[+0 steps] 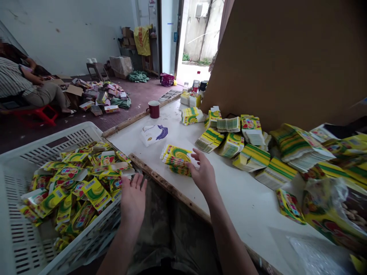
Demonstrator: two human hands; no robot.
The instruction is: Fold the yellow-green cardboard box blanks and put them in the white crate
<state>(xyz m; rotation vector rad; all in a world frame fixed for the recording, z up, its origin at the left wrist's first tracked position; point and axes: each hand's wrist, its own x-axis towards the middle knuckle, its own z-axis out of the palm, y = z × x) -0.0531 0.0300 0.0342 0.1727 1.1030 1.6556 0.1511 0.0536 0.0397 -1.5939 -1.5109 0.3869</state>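
My left hand [133, 196] is open, palm up with fingers stretched out, at the right rim of a white plastic crate [83, 131]. Loose yellow-green small cartons [97, 193] with fruit pictures lie jumbled inside it. On the white table, my right hand [203, 172] grips the right end of a short stack of flattened yellow-green cartons [176, 158]. Its thumb lies against the near side and its fingers reach over the far side, where the fingertips are partly hidden.
Bundles of flat cartons [229, 141] line the table's right side below a large brown board [286, 65]. A tissue pack [153, 134] and dark red mug [154, 110] stand farther back. A wooden strip [163, 183] edges the table. Someone sits left on a red stool [43, 114] near piled boxes [100, 97].
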